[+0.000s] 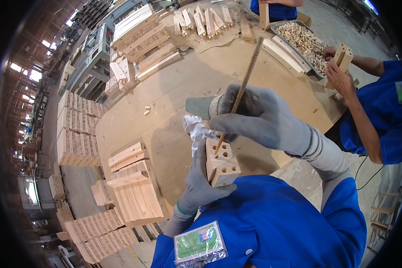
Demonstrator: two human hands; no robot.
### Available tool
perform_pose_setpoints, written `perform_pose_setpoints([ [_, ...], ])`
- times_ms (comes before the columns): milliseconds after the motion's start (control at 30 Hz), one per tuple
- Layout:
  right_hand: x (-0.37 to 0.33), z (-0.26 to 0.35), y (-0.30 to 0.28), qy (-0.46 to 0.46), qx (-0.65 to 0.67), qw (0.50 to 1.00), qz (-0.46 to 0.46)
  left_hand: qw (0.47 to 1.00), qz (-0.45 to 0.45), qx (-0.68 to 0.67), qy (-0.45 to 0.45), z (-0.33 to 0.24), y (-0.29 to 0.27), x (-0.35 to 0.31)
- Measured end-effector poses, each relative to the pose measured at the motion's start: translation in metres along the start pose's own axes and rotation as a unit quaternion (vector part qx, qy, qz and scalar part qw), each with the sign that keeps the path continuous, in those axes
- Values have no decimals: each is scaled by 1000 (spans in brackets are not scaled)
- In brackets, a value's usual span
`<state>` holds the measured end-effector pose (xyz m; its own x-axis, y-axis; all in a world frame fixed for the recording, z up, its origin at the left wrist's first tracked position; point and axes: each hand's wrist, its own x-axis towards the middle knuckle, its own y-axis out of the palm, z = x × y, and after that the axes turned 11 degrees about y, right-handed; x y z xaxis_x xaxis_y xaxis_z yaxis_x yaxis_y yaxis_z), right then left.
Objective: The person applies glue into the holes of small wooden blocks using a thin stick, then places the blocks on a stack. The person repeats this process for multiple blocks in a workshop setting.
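Observation:
My left hand (200, 184), in a grey glove, is closed around a bundle of pale wooden pieces (224, 169) whose drilled ends face up. Several round holes show in those ends. A thin wooden stick (247, 73) is pinched in my gloved right hand (270, 118). It slants down, and its lower tip is at one of the holes; how deep it goes I cannot tell. Just behind the wood lies crumpled white plastic (196, 129). A grey-green container (198, 106) lies beyond, partly hidden by my right hand.
Wooden pieces lie stacked at the table's left edge (136, 192). Two loose dowels (147, 110) are on the tabletop (174, 80). More timber stacks (138, 33) stand at the far left. A tray of dowels (301, 42) is at the far right, where a co-worker's hands (339, 73) hold wood.

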<state>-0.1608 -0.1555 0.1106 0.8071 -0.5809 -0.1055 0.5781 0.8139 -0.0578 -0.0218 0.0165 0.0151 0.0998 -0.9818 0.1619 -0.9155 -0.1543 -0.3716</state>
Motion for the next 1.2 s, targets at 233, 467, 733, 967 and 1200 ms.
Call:
perform_pose_setpoints([
  [233, -3, 12, 1, 47, 45, 998, -15, 1000, -12, -6, 6, 3, 0, -2],
  [467, -2, 11, -16, 91, 34, 994, -49, 997, -22, -77, -15, 6, -3, -5],
  [733, 1, -12, -10, -47, -53, 997, -41, 994, -7, -106, -34, -4, -3, -1],
  [967, -3, 3, -15, -1, -46, 999, 3, 992, -5, -120, -48, -7, -2, 0],
  [1200, -2, 2, -23, 38, 23, 997, -59, 990, -14, -129, -63, -11, -3, 2],
])
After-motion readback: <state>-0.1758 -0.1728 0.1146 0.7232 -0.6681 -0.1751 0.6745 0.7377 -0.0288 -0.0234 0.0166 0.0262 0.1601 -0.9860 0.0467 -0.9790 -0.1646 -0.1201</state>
